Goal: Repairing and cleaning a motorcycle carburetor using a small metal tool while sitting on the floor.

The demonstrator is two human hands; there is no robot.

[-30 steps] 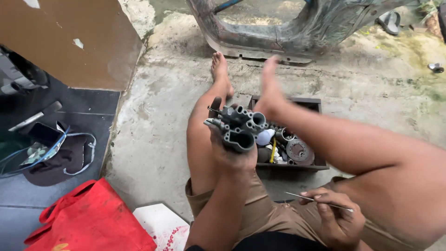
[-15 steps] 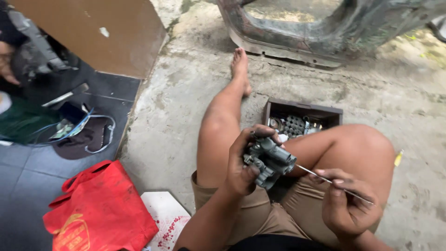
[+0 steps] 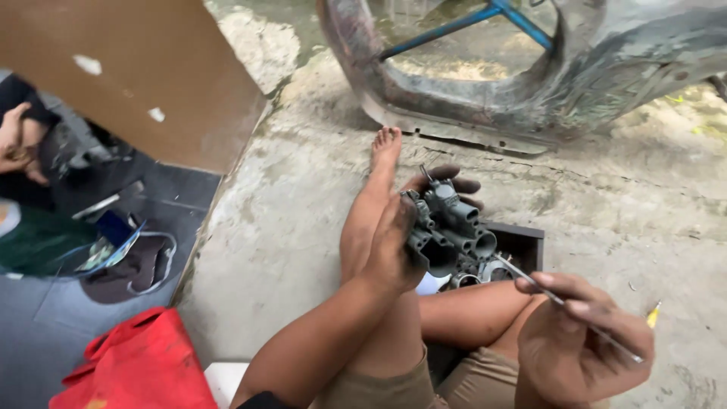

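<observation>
The left hand (image 3: 394,246), now raised further than a moment ago, is closed around the grey metal carburetor (image 3: 448,227) above the parts box (image 3: 522,242), while the right hand (image 3: 579,337) pinches a thin metal rod (image 3: 564,303), its tip brought just beside the carburetor.

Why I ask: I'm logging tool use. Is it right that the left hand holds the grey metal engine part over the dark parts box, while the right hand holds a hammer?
Not quite. The right hand holds a thin metal rod, not a hammer. The head view shows it pinched between the fingers, its tip toward the grey metal engine part. The left hand does hold that part over the dark parts box.
</observation>
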